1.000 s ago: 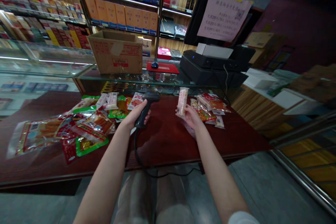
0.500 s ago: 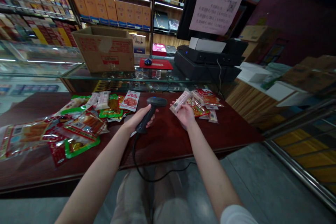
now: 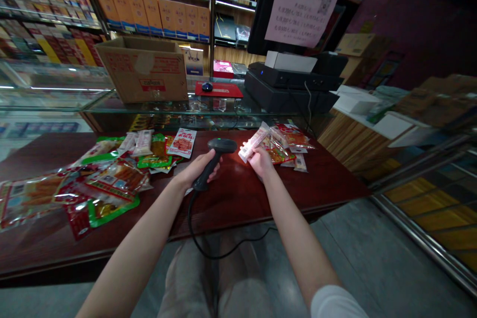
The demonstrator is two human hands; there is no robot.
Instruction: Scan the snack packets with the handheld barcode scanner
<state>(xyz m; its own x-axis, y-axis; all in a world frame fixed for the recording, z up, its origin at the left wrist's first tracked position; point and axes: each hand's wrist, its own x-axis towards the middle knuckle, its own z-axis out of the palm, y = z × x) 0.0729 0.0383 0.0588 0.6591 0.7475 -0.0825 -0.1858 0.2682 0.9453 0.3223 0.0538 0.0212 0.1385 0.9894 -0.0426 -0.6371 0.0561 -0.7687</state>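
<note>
My left hand [image 3: 197,168] is wrapped round the handle of a black barcode scanner [image 3: 219,146], whose head points right and shows a small green light. In my right hand [image 3: 260,161] is a slim, pale wrapped snack stick [image 3: 255,141], tilted up to the right. A reddish glow falls on its lower end, facing the scanner. Just beyond that hand lies a small pile of snack packets [image 3: 278,148]. To the left of the scanner spreads a larger heap of snack packets [image 3: 115,179], with a white and red packet [image 3: 182,142] at its right end.
The dark red table [image 3: 231,203] carries both piles. Behind it, a glass counter [image 3: 219,115] holds an open cardboard box [image 3: 145,72], a mouse [image 3: 206,87] on a red mat and a black cash drawer [image 3: 286,89]. The scanner's cable [image 3: 231,251] hangs over the table's front edge.
My right hand has turned the snack stick slightly, and a reddish glow now shows on it. The scanner's light went from blue to green. The view has shifted a little.
</note>
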